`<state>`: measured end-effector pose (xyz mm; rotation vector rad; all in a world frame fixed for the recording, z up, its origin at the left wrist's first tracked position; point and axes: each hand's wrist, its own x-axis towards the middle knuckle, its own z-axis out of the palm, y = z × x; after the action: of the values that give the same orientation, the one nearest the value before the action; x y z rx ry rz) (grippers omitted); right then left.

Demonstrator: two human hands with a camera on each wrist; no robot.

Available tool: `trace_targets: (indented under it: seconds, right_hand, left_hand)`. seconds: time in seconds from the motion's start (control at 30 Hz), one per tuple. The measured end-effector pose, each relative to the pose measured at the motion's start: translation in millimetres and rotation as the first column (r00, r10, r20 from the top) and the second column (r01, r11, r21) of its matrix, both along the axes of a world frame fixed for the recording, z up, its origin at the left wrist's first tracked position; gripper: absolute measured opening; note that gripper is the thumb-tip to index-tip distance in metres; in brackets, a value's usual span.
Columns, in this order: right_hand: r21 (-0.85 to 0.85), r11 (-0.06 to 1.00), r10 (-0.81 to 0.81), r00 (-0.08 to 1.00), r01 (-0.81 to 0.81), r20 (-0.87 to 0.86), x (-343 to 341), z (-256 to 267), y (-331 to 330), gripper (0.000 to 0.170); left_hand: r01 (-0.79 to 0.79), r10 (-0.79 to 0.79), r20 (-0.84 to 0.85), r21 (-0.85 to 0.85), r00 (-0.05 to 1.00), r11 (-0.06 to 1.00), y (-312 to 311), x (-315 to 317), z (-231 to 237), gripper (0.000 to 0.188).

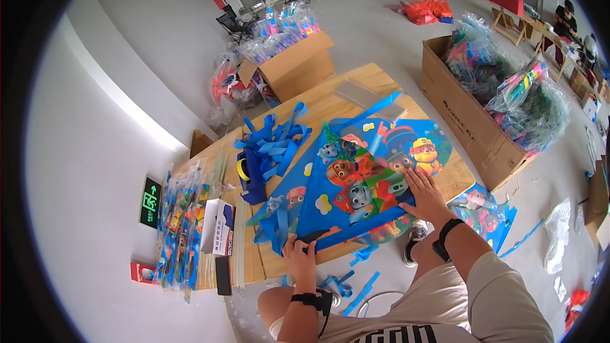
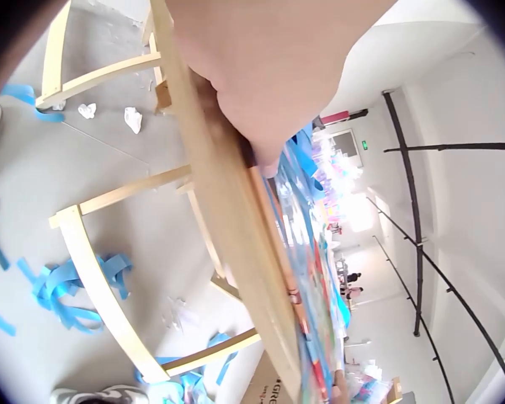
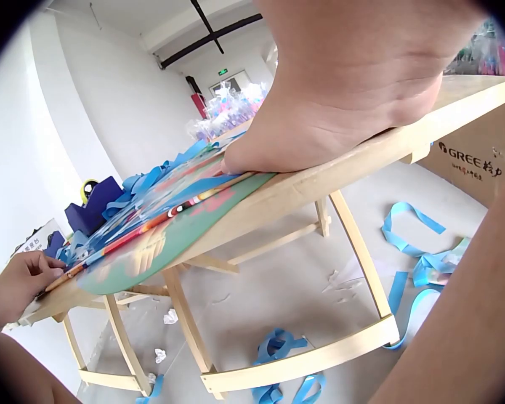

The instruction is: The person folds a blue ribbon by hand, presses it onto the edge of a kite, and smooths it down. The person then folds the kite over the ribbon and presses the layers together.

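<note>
Cartoon-printed sheets (image 1: 356, 181) with bright blue ground lie layered on a wooden table. My right hand (image 1: 424, 197) rests on their right part, fingers spread over the print and thumb at the blue strip along the front edge. At the left end of that strip (image 1: 362, 227), my left hand (image 1: 298, 257) pinches the sheet's corner, beside a small black patch (image 1: 314, 236). In the right wrist view, the left hand (image 3: 25, 282) has its fingers bent at the end of the narrow patterned edge (image 3: 151, 220). The left wrist view shows mostly the hand's underside (image 2: 278, 67).
Blue ribbons (image 1: 273, 140) lie behind the sheets beside a dark blue tape dispenser (image 1: 253, 181). A white box (image 1: 217, 227), a phone (image 1: 223, 275) and packed bundles (image 1: 181, 228) are at left. Filled cartons (image 1: 470, 114) stand beyond the table; ribbon scraps (image 1: 362, 292) litter the floor.
</note>
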<state>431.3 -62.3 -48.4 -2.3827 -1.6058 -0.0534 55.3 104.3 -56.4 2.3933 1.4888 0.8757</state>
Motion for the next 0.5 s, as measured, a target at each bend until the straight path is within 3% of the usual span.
trace_targets:
  seconds: [0.07, 0.2, 0.3, 0.37, 0.5]
  right_hand:
    - [0.005, 1.0, 0.001, 1.0, -0.001, 0.017, 0, 0, 0, 0.095]
    - [0.02, 1.0, -0.003, 1.0, 0.003, 0.01, 0, -2, 0, 0.095]
    - [0.025, 1.0, -0.001, 1.0, 0.0, 0.016, 0, -2, 0, 0.094]
    - [0.025, 1.0, 0.0, 1.0, 0.0, 0.012, -1, -1, 0, 0.094]
    - [0.019, 1.0, -0.006, 1.0, 0.006, 0.011, 0, -2, 0, 0.094]
  left_hand:
    - [0.019, -0.031, 0.095, 0.132, 0.995, 0.991, -3, 2, 1, 0.015]
    - [0.041, -0.049, 0.068, 0.115, 0.996, 0.993, -6, -5, -1, 0.012]
    - [0.125, -0.122, -0.034, 0.083, 0.992, 0.989, 1, -16, -6, 0.009]
    - [0.199, -0.181, -0.198, 0.074, 0.963, 0.977, 2, -21, -7, 0.013]
    - [0.193, -0.183, -0.263, 0.012, 0.947, 0.981, -9, -23, 5, 0.016]
